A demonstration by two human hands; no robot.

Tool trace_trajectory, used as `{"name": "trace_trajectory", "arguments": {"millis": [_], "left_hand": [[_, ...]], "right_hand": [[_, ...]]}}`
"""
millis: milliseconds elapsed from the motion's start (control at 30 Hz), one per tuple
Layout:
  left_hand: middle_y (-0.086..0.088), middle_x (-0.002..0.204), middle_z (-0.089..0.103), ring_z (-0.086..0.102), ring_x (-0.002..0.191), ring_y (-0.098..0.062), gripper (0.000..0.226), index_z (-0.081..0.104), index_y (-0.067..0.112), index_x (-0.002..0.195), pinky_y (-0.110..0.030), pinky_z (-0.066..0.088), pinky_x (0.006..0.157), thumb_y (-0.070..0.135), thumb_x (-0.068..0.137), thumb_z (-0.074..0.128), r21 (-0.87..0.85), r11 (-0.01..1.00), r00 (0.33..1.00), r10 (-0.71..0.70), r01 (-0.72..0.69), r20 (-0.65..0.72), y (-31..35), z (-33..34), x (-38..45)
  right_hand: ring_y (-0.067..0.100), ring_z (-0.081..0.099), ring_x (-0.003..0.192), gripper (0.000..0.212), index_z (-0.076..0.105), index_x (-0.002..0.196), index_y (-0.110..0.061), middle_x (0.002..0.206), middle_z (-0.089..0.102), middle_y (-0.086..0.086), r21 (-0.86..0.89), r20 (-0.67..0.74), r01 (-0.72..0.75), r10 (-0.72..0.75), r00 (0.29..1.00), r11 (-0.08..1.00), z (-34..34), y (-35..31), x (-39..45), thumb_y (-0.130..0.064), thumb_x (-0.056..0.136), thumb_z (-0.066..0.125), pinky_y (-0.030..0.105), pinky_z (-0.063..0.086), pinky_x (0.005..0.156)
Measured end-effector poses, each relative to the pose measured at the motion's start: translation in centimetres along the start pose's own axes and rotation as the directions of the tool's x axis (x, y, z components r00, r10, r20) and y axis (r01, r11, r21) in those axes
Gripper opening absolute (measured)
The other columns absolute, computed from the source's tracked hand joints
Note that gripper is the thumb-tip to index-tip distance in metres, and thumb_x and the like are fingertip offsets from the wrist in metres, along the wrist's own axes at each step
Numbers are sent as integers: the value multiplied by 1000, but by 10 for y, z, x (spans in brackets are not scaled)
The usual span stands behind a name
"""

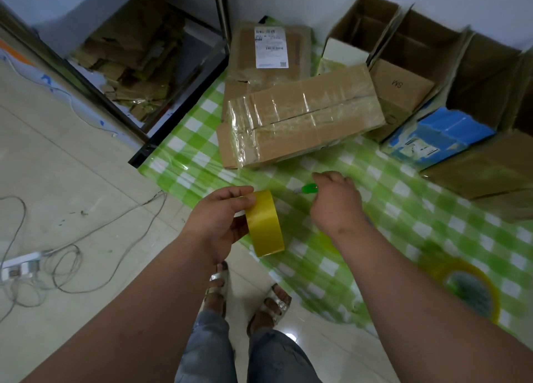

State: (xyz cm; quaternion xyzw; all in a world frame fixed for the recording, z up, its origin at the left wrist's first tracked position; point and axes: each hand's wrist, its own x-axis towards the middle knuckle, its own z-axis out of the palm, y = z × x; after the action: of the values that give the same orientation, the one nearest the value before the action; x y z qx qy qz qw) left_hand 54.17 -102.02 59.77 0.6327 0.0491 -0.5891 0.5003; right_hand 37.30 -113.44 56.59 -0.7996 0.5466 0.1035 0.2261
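Note:
My left hand [219, 221] grips a yellow roll of packing tape [264, 224], fingers hooked through its core, above the near edge of a table with a green-and-white checked cloth [403, 198]. My right hand [337, 201] is curled round a small green-handled cutter [307, 189] whose blade end pokes out to the left, just right of the roll. A taped-up cardboard box [300, 120] lies on the cloth beyond both hands, wrapped in clear tape.
A second, larger tape roll [473, 290] lies on the cloth at the right. Open cartons [418, 45], a blue package [438, 137] and a labelled flat box [268, 51] crowd the table's far side. A shelf with cardboard scraps [135, 54] stands left. Cables and a power strip [20, 264] lie on the tiled floor.

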Motion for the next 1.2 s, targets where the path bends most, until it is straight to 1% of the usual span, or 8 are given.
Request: {"name": "trace_trajectory", "arguments": {"millis": [167,333,433,533,700,933,1067,1200], "left_hand": [[-1,80,74,69,62,-18,16,73,10,100,-28,57,58,2,88,65,-31,999,1000,17,-18,-15,-5,0,-3],[-4,87,71,68,66,-21,16,72,10,101,-31,57,63,2,90,64,-54,998,999,18,-20,-32,-7,3,-7],[-5,88,70,66,65,-21,14,71,11,100,-32,55,65,4,91,63,-19,999,999,29,-30,-32,-6,6,-7],[-5,92,70,66,62,-19,14,71,13,100,-28,54,55,5,92,63,10,999,999,31,-31,-31,-6,6,-8],[-2,92,68,66,61,-20,14,72,15,100,-26,50,49,7,91,64,-7,1000,999,17,-17,-45,-7,6,-11],[2,78,71,66,61,-19,11,73,13,99,-26,52,51,11,92,65,-38,999,999,34,-36,-43,-10,8,-13],[-1,83,71,67,65,-21,12,72,12,102,-28,54,55,11,93,64,-54,998,998,38,-41,-41,-12,7,-13],[-3,89,71,66,70,-24,13,72,11,103,-31,53,63,11,93,65,-48,998,998,45,-48,-46,-14,7,-13]], "right_hand": [[30,42,118,45,53,126,-26,126,50,5,-315,-17,-7,2,1000,949,10,8,21,-15,82,49,40,27,86],[29,42,110,37,54,113,-21,115,52,6,-325,-29,10,-20,999,946,14,13,23,-9,79,47,38,15,76],[31,53,102,20,45,103,-19,96,56,4,-170,-69,41,-53,996,985,3,14,18,-10,86,46,37,24,78],[29,57,72,14,35,96,-26,71,52,-2,219,-38,128,-123,992,967,-16,11,7,-23,96,49,34,34,60],[17,61,80,13,45,95,-41,87,61,-8,558,-63,261,-274,960,787,-40,-10,-30,-32,97,55,35,50,70],[14,51,69,9,52,102,-27,81,52,-9,361,-81,404,-404,911,840,-37,-33,-34,-34,96,53,33,40,58],[16,47,68,9,53,99,-24,82,49,-7,222,-111,458,-444,889,861,-40,-42,-31,-32,95,54,28,27,53],[19,45,70,6,55,94,-25,75,41,-12,140,-116,471,-458,881,871,-43,-50,-30,-31,93,56,31,30,58]]}}
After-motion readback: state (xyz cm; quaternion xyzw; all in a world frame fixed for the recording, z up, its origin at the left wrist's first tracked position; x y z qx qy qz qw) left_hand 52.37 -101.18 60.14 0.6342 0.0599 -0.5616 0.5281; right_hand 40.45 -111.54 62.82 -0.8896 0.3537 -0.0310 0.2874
